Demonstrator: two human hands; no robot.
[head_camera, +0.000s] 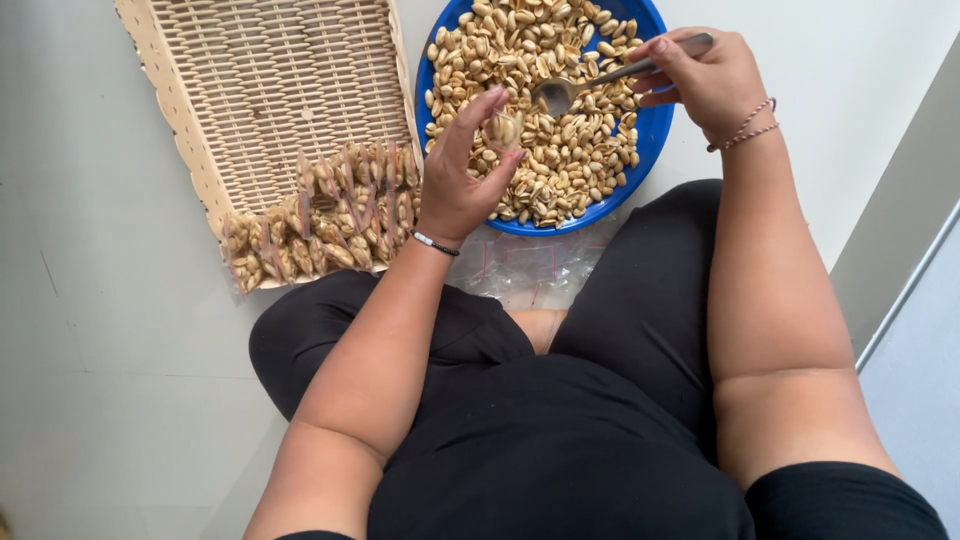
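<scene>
A blue bowl (655, 130) full of peanuts (560, 140) sits on the floor in front of me. My left hand (462, 180) holds a small clear plastic bag (503, 130) with a few peanuts in it, above the bowl's left side. My right hand (705, 80) grips a metal spoon (590, 85) by its handle. The spoon's scoop hangs over the peanuts right beside the little bag's mouth.
A woven wicker tray (270, 90) lies to the left, with several filled peanut bags (320, 225) stacked along its near edge. Empty clear bags (530, 265) lie on the floor between the bowl and my crossed legs. A wall edge runs at the right.
</scene>
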